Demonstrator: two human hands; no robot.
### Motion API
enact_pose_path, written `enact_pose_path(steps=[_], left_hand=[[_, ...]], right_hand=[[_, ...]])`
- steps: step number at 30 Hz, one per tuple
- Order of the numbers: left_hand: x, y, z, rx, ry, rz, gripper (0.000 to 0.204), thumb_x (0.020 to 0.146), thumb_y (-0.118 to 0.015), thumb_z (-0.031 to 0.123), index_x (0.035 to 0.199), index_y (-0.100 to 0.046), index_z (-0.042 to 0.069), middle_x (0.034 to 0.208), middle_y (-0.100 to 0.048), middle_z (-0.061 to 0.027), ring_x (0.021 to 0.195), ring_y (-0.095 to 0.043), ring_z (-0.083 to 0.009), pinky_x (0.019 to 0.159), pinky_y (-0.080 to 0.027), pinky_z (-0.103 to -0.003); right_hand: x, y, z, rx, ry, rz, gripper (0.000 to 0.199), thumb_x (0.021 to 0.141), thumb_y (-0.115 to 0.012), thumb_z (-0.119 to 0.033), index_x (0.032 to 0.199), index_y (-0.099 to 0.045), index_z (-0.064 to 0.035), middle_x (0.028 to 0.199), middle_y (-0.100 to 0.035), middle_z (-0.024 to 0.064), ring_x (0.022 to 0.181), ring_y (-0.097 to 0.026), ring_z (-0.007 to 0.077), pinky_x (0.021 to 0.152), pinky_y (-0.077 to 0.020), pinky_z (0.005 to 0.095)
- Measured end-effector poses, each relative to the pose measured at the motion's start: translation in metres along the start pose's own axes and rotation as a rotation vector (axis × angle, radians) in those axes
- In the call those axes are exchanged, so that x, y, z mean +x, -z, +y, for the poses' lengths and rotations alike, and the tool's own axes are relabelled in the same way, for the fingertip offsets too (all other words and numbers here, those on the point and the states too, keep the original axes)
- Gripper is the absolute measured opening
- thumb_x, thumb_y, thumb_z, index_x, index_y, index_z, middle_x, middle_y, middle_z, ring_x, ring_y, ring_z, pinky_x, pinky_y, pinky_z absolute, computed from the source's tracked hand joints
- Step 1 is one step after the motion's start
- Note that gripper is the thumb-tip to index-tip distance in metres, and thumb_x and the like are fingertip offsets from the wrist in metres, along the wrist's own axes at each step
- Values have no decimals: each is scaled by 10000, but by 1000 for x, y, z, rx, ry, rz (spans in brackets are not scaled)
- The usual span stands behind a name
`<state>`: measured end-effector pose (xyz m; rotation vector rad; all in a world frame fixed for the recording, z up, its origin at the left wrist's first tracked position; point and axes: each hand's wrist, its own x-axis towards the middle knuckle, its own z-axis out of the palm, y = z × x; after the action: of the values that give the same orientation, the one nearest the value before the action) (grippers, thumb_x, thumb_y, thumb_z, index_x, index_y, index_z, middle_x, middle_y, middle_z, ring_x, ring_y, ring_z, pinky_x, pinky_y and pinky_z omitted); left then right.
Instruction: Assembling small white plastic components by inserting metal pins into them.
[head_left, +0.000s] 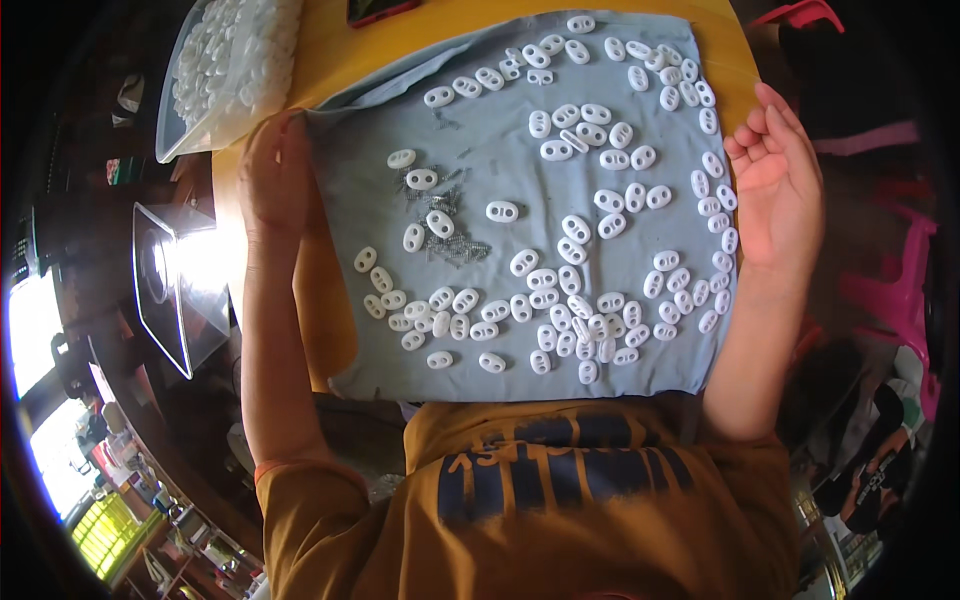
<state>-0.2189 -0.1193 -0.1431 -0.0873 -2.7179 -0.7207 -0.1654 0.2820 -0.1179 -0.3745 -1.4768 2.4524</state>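
Pinching the cloth with my left hand, right hand half-open, I am risking spilled white pieces through uneven pulling.

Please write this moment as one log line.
left hand: at corner of grey cloth; right hand: beside its right edge; on cloth: white two-hole pieces, small silvery bits

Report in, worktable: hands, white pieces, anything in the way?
Left hand at upper-left corner of grey-blue cloth, grip unclear; right hand half-curled beside right edge. White pieces scattered across cloth. Translucent tub just past left hand.
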Motion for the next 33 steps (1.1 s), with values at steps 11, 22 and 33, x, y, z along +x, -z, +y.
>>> enact_pose_path(steps=[11, 22, 33], left_hand=[[-13, 12, 28, -22, -92, 98, 290, 864, -580, 167, 1123, -583, 36, 1061, -622, -97, 916, -579, -158, 793, -458, -279], [-113, -4, 186, -97, -702, -854, 474, 698, -693, 204, 1144, -582, 87, 1257, -503, -103, 1208, -438, -279, 990, -330, -431], [-112, -10, 190, -181, -777, -689, 421, 704, -674, 168, 1094, -590, 34, 1218, -526, -106, 1151, -487, -270, 949, -382, -408]], right_hand=[[-2, -6, -8, 98, 19, 53, 214, 863, -526, -111, 1030, -594, 5, 798, -571, 31, 727, -514, 130, 709, -415, 266], [-10, -24, -22, 140, -103, 252, 179, 846, -553, -141, 976, -604, -28, 763, -555, 20, 702, -500, 125, 694, -390, 252], [-13, -21, -23, 164, -59, 159, 186, 827, -587, -152, 961, -600, -24, 782, -546, 10, 706, -477, 106, 699, -382, 236]])
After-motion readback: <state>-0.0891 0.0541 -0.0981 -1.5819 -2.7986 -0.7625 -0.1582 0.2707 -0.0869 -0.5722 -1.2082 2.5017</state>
